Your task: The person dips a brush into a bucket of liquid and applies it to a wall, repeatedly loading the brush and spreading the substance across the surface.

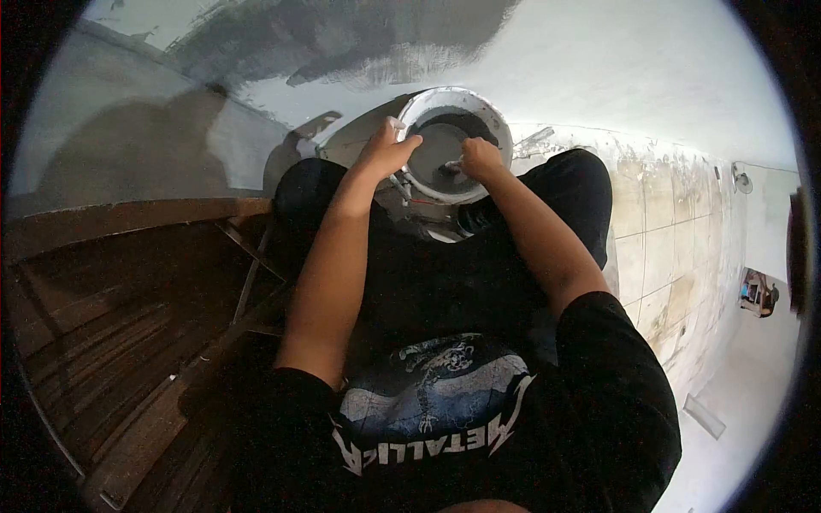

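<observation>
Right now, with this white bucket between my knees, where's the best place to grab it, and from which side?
Probably the rim of the bucket, from above on its left side, where your left hand holds it. The bucket stands open-topped and looks too wide to wrap, and grey mix fills the inside, where your right hand reaches in.

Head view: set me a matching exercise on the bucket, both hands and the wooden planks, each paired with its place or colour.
1 bucket
2 left hand
3 right hand
4 wooden planks

a reaching inside the bucket
b white rim, grey contents
c brown, to the person's left
d on the bucket's rim

Pairs: 1-b, 2-d, 3-a, 4-c
</observation>
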Demonstrator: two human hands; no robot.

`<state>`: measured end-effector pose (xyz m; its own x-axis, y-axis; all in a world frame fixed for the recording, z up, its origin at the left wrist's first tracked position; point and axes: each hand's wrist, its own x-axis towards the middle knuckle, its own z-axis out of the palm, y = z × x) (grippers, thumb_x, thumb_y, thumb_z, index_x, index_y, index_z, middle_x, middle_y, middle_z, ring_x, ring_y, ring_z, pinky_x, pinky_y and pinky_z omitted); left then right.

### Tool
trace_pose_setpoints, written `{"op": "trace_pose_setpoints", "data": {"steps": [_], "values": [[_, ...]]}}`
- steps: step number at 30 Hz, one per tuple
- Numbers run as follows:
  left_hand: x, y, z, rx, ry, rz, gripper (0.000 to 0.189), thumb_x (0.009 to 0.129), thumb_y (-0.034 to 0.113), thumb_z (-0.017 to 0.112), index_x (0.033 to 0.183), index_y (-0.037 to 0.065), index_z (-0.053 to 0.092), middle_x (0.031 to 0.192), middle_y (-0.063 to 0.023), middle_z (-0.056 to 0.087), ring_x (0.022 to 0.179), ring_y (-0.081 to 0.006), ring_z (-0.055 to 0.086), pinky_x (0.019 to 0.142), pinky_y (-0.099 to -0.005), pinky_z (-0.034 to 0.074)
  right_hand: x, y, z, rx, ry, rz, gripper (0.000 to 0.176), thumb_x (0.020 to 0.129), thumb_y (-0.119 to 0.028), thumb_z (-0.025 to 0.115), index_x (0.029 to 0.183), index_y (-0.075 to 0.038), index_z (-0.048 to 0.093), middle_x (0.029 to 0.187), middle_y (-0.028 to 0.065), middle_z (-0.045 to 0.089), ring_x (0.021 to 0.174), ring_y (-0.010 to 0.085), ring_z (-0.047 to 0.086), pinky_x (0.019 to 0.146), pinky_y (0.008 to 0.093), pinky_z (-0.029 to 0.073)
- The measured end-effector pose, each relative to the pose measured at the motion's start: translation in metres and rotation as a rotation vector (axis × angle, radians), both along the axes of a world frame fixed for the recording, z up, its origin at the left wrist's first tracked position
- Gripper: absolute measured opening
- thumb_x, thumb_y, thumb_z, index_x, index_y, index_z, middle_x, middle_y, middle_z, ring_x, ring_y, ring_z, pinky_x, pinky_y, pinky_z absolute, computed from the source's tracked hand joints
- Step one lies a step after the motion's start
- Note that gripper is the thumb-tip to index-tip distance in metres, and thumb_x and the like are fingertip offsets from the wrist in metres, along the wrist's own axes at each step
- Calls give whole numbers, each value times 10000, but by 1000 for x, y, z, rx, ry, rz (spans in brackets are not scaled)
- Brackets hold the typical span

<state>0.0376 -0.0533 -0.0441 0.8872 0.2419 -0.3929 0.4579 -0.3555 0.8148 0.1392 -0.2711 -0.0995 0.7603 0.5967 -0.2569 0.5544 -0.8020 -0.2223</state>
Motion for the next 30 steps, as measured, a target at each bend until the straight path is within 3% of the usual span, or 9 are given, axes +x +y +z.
{"op": "trace_pose_setpoints", "data": {"steps": [3,16,25,30], "values": [[2,1,-4,-25,33,45,595,797,393,637,1193,-8,446,1148,-238,570,1038,-337,589,891,-400,445,-2,2,14,-20,42,-9,311,733,-284,732,850,-7,651,882,219,652,859,379,645,740,445,526],[1,4,0,-45,51,58,541,794,355,601,1169,-12,471,1163,-255,556,1083,-363,558,911,-404,430,-3,9,17,-144,108,17,335,762,-306,727,915,-16,656,948,205,652,901,364,640,783,433,520],[0,3,-3,-68,33,67,506,795,352,600,1133,1,468,1137,-254,561,1059,-344,569,893,-393,435,-1,4,6,-76,87,7,383,750,-342,722,889,9,660,910,224,657,882,373,642,783,440,518],[-1,6,9,39,57,65,474,791,365,598,1103,29,478,1060,-220,589,1002,-337,582,874,-391,438,10,0,-2,55,59,-199,373,718,-339,724,911,-22,690,914,234,659,908,375,639,792,446,514]]}}
